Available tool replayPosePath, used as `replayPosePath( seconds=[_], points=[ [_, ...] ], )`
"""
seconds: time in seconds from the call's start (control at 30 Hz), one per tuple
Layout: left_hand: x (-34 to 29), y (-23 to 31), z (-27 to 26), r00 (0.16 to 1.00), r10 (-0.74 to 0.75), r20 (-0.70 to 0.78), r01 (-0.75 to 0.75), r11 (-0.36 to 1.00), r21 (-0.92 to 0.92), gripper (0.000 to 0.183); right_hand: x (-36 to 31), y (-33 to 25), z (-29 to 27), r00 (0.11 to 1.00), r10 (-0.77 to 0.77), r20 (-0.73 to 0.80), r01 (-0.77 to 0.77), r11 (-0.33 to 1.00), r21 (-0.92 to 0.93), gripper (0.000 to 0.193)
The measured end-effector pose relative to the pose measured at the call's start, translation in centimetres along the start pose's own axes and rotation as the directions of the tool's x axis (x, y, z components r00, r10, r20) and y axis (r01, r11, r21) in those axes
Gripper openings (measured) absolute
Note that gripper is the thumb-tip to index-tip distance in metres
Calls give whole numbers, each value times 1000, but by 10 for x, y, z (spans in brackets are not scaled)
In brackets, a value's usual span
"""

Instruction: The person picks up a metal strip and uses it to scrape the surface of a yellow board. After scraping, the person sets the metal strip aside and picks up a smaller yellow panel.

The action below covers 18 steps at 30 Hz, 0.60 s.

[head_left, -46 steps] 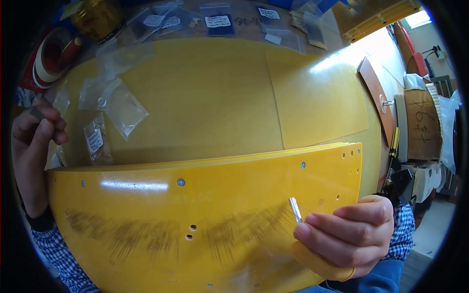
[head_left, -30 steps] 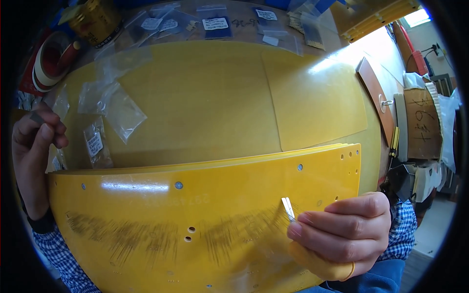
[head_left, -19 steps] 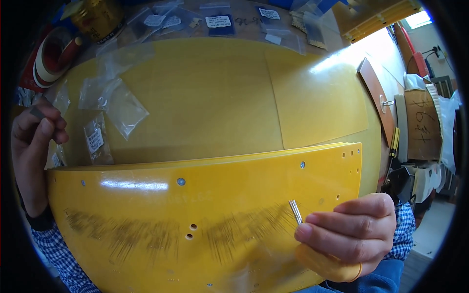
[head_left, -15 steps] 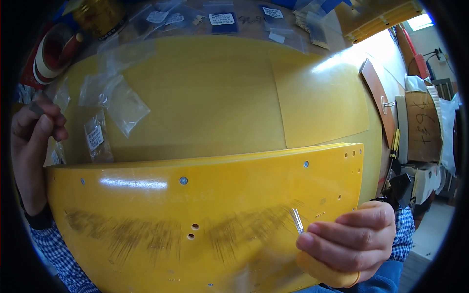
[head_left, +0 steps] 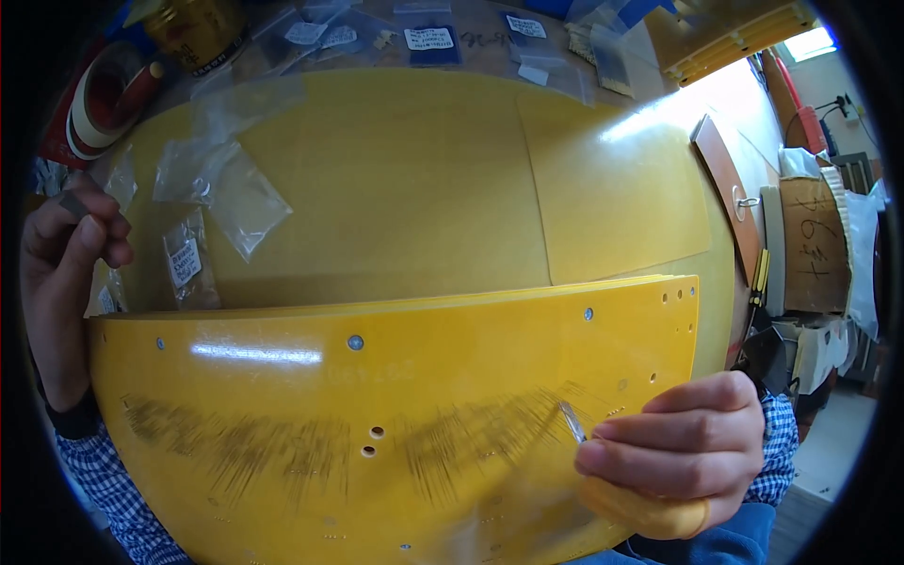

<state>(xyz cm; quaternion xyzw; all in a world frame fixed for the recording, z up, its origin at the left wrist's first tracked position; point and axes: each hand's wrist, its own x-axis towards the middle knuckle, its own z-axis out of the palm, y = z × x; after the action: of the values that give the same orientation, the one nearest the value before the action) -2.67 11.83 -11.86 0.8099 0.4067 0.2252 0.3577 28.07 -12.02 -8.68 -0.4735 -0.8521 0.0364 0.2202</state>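
My right hand [head_left: 678,452] is closed, with thumb and fingers pinching a small bundle of thin silver pins [head_left: 573,422]. The pins point up and left over a large yellow board [head_left: 471,358]. A yellow covering shows on the lower part of this hand. Many fine dark, hair-like lines [head_left: 273,452] spread in two patches across the board, either side of two holes. Off the board's left end, my left hand [head_left: 71,245] is raised with fingers curled and thumb pressed in. A small grey patch [head_left: 72,205] shows at its fingertips; what it is I cannot make out.
Clear plastic bags [head_left: 231,198] lie beyond the board on the left, with labelled bags [head_left: 430,42] along the back. Tape rolls [head_left: 94,113] and a gold tin [head_left: 193,38] stand back left. A brown panel [head_left: 727,193] and cardboard box [head_left: 815,240] are at right.
My right hand has shifted slightly upward, and the pins' fanned tips now look closer together. My left hand has hardly moved.
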Motion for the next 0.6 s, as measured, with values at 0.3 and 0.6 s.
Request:
replayPosePath(
  seconds=[0.3,0.6],
  points=[
    [0,1,-2,1000,17,20,-17,1000,-9,16,1,6,2,992,-126,-22,122,985,-120,9],
    [-2,-2,-4,1000,28,6,-28,999,28,15,1,5,-3,1000,-26,-18,26,999,29,9]
  ],
)
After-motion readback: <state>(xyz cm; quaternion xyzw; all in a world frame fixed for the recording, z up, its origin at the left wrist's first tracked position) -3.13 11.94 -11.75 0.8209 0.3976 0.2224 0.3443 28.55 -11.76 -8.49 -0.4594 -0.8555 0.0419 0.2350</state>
